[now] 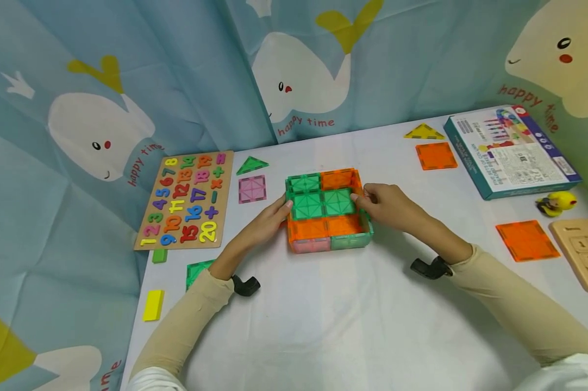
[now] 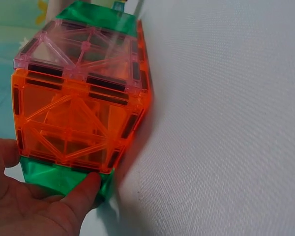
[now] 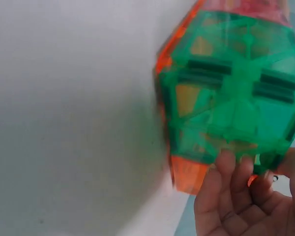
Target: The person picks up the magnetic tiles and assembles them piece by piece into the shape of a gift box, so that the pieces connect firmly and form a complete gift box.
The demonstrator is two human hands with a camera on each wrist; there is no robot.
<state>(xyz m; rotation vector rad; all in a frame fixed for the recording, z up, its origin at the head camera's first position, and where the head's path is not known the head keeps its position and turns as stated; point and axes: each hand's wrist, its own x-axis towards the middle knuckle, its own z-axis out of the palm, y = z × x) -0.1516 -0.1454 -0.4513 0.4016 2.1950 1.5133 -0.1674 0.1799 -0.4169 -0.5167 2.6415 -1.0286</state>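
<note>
A box of translucent magnetic tiles [image 1: 307,228], orange, green and pink, stands in the middle of the table with low walls around it. Green square tiles [image 1: 307,206] show inside it. My left hand [image 1: 270,220] grips its left side, thumb at the top edge; up close in the left wrist view, fingers lie around a green tile [image 2: 56,177] beside an orange wall tile [image 2: 69,123]. At the right side my right hand [image 1: 389,206] pinches the wall, thumb inside and fingers outside. The right wrist view shows those fingertips [image 3: 226,160] against a green wall tile [image 3: 236,113].
At the left lies a number board [image 1: 183,201], near a pink tile [image 1: 252,189], a green triangle [image 1: 252,165] and a yellow block [image 1: 154,305]. On the right are a boxed set [image 1: 514,152], orange tiles [image 1: 527,240], a yellow triangle [image 1: 424,132], a small figurine [image 1: 555,203] and a wooden number board [image 1: 585,250].
</note>
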